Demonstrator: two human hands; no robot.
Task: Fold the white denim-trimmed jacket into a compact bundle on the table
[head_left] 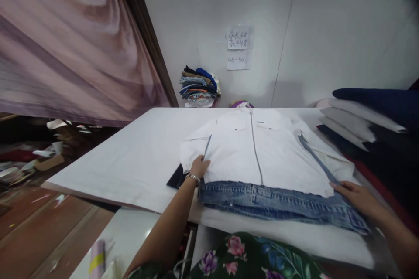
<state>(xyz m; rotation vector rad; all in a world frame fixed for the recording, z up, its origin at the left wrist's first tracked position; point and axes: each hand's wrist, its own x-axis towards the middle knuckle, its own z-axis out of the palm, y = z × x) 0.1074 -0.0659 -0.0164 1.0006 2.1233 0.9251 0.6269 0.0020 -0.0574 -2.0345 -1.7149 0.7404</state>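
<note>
- Your left hand (198,167), centre of the frame, has its fingers bent together at the side edge of the white garment (229,157); you cannot tell whether they pinch the cloth.
- Your right hand (356,197), lower right, stretches its fingers nearly straight onto the opposite lower corner, touching the edge; a firm grip cannot be told.
- The white garment lies flat across the centre of the frame, smooth and matte, with a long dark zip (256,150) and two flapped chest pockets.
- Faded blue denim (278,204), ridged with stitching, makes a slightly rumpled band along its lower edge.
- Beneath spreads the white-covered table (127,157).
- Folded cloths (353,122) pile in soft layers at right.
</note>
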